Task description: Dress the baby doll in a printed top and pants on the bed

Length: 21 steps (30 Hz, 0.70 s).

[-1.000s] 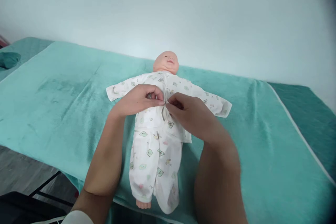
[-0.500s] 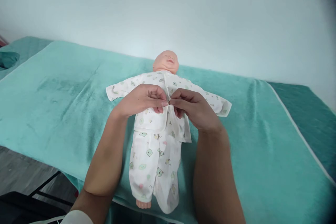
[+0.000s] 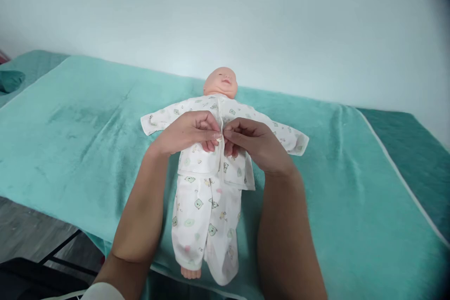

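Observation:
A baby doll (image 3: 221, 82) lies on its back on a teal towel (image 3: 77, 140), head toward the wall. It wears a white printed jacket (image 3: 197, 161) and matching trousers (image 3: 197, 225). My left hand (image 3: 188, 132) pinches the left front edge of the jacket at the doll's chest. My right hand (image 3: 256, 143) pinches the right front edge against it. Fingertips of both hands meet at the jacket's middle seam. One bare foot (image 3: 190, 272) shows below the trousers.
The towel covers a table whose near edge runs across the lower left, with dark floor and a black frame (image 3: 59, 255) below. A darker teal cover (image 3: 408, 150) shows at the right. A folded teal cloth (image 3: 10, 80) lies far left. A pale wall stands behind.
My right hand has drawn in and up from the doll's waist to the chest. The right jacket flap now lies closed against the left one.

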{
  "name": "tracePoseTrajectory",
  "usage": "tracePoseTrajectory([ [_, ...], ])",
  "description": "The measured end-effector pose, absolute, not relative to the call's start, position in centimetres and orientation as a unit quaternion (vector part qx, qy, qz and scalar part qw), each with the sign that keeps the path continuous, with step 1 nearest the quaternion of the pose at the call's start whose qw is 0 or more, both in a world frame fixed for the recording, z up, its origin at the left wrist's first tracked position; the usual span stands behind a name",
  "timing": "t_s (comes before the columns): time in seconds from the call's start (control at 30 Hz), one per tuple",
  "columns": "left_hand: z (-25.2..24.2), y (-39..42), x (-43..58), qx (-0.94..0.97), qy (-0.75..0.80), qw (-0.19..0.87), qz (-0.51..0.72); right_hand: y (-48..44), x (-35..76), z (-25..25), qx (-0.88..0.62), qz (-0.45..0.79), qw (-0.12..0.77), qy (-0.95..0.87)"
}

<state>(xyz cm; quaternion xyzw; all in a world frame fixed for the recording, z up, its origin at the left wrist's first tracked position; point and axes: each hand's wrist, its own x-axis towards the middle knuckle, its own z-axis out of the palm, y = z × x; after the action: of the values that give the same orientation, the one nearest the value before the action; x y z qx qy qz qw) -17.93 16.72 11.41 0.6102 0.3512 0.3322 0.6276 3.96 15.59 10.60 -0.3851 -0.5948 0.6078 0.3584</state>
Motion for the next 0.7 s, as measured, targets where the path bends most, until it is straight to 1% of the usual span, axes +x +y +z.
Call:
tracePoseTrajectory([
  [0.27,11.39,16.88,-18.54,0.639,0.331,0.627,0.297,15.52,4.10,10.75,-0.405,0.594,0.311,-0.622],
  [0.53,11.53,16.69,-18.03,0.647,0.360,0.604,0.297,15.34,3.52,10.87,-0.422,0.590,0.294,-0.623],
  [0.7,11.56,16.64,-17.95,0.646,0.374,0.596,0.295,15.39,3.41,10.78,-0.416,0.600,0.302,-0.613],
])
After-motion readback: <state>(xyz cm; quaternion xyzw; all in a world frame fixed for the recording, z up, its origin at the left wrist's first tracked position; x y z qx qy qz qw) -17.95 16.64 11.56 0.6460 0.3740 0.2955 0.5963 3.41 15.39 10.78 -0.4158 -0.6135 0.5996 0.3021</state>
